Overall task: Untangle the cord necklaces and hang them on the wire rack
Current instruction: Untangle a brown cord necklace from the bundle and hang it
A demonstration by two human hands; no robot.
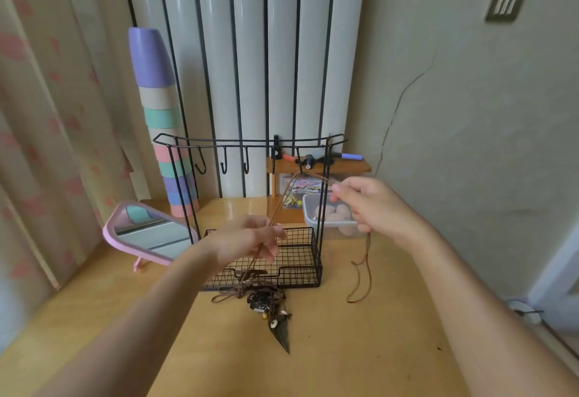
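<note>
Both hands are raised in front of the wire rack (250, 140), each gripping brown cord. My left hand (250, 241) hovers over the rack's mesh basket with its fingers curled round the cord (283, 199), whose strands run up and to the right from my fist. They bend just under the rack's top bar, near its right-most hook; I cannot tell whether they rest on that hook. From there the strands slant across to my right hand (372, 205), which pinches them between thumb and fingertips. A loose end (369, 246) drops from under that hand and curls down onto the surface (391, 349), to the right of the rack.

Below my left hand the cord falls into the tangle of necklaces (250, 291), heaped on the surface against the basket's front edge. A dark pointed pendant (282, 337) with small beads sticks out of the heap toward me.

A pink-framed mirror (150, 236) leans left of the rack, a stack of cups (166, 133) stands behind it, and a clear plastic box (332, 227) sits behind my right hand.
</note>
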